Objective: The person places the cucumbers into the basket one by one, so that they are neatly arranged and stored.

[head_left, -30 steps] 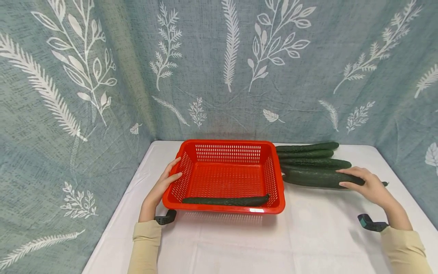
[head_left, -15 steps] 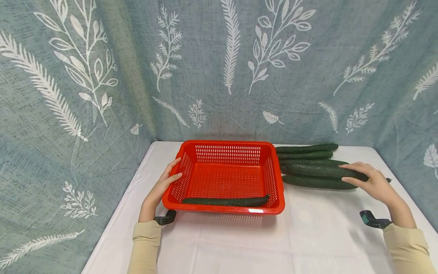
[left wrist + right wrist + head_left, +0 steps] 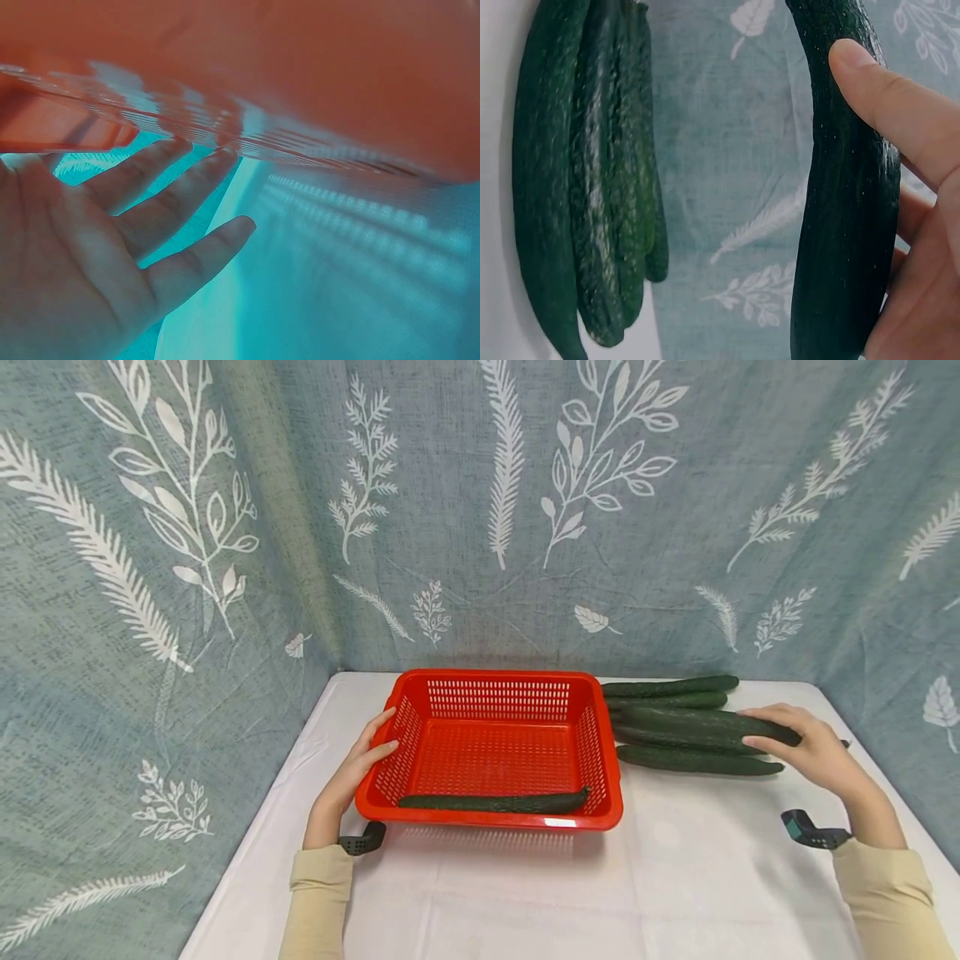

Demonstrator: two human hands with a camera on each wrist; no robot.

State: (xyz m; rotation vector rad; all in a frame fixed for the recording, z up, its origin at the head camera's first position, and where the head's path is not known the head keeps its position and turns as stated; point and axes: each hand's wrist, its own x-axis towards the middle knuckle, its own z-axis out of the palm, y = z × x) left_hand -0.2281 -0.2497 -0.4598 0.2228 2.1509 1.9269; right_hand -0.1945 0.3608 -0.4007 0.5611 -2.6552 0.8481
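In the head view my right hand [image 3: 817, 752] grips one end of a long dark green cucumber [image 3: 697, 722], the thumb on the near side and the fingers on the far side. The right wrist view shows this cucumber [image 3: 844, 225] standing apart from several others [image 3: 596, 180]. My left hand [image 3: 348, 777] holds the left rim of a red plastic basket [image 3: 487, 817], its thumb over the edge. From the left wrist, the straight fingers [image 3: 180, 195] are seen against the basket's slotted outer wall. One cucumber [image 3: 491, 802] lies inside along the basket's front wall.
Several cucumbers lie on the white-clothed table [image 3: 540, 902] right of the basket, including a near one [image 3: 697, 762] and a far one [image 3: 667, 686]. A blue-green curtain [image 3: 465, 610] with white leaf prints hangs behind and at both sides.
My right hand has raised the cucumber off the others, uncovering one below it on the table, then shifted slightly left with it. The left hand and basket have stayed in place.
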